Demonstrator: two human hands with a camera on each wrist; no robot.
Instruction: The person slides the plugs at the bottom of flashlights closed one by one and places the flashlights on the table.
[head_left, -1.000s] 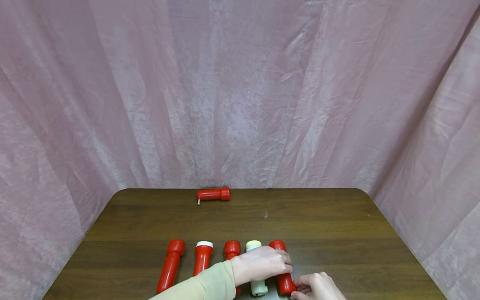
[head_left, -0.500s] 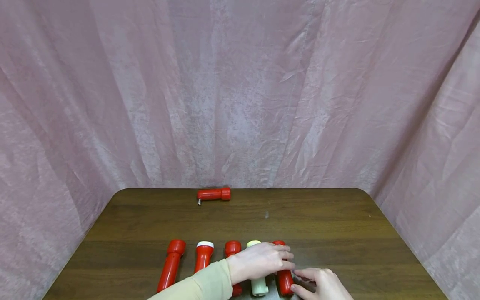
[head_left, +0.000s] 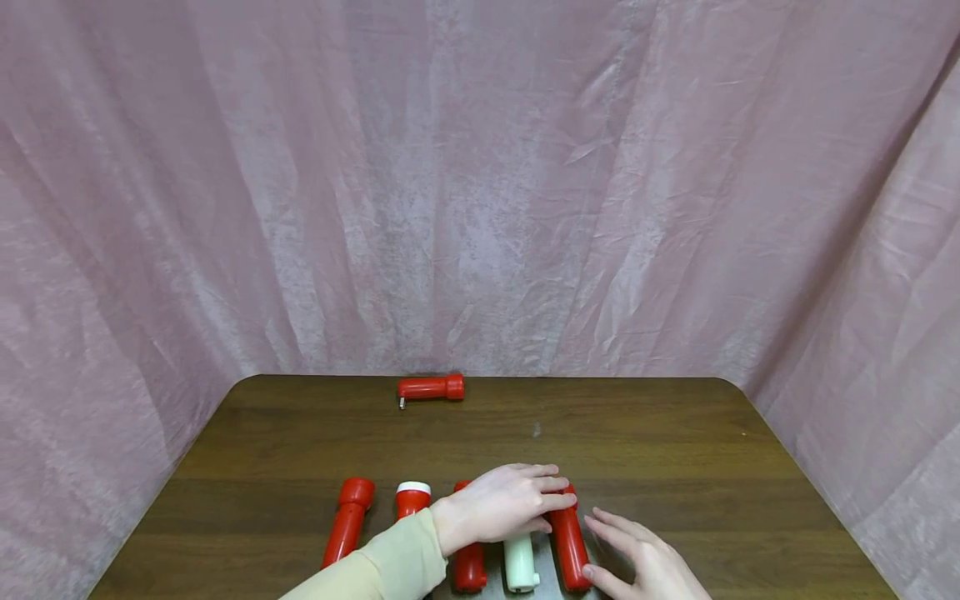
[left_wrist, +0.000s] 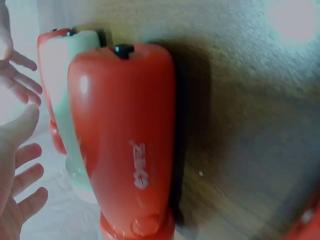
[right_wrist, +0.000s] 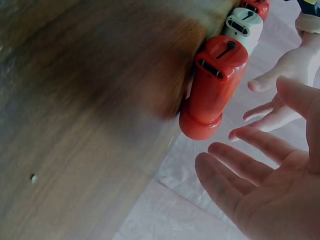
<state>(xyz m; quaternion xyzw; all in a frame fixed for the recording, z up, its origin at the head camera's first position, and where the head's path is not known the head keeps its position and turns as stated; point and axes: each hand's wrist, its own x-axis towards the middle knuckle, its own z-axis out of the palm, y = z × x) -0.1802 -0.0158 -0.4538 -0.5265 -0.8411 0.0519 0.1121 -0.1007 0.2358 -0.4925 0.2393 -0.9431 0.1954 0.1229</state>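
Observation:
My left hand [head_left: 504, 504] hovers with its fingers spread over the tops of a pale green flashlight [head_left: 520, 562] and the rightmost red flashlight [head_left: 570, 546]. In the right wrist view both hands are apart from that red flashlight [right_wrist: 214, 90]. To its right is my right hand [head_left: 648, 554], fingers loosely extended. A middle red flashlight [head_left: 469, 567] lies under my left wrist; it fills the centre of the left wrist view, black switch upward. Left of it, my sleeve partly covers a white-rimmed red flashlight [head_left: 412, 500]. Another red flashlight [head_left: 347, 521] ends the row.
One more red flashlight [head_left: 431, 388] lies sideways near the back edge of the wooden table [head_left: 637, 450], a small metal part sticking out at its left end. Pink curtains [head_left: 480, 192] hang behind the table and at both sides.
My left hand has lifted off the rightmost red flashlight and moved slightly left and back. My right hand has let go of its near end and opened beside it. The rightmost flashlight lies almost unchanged.

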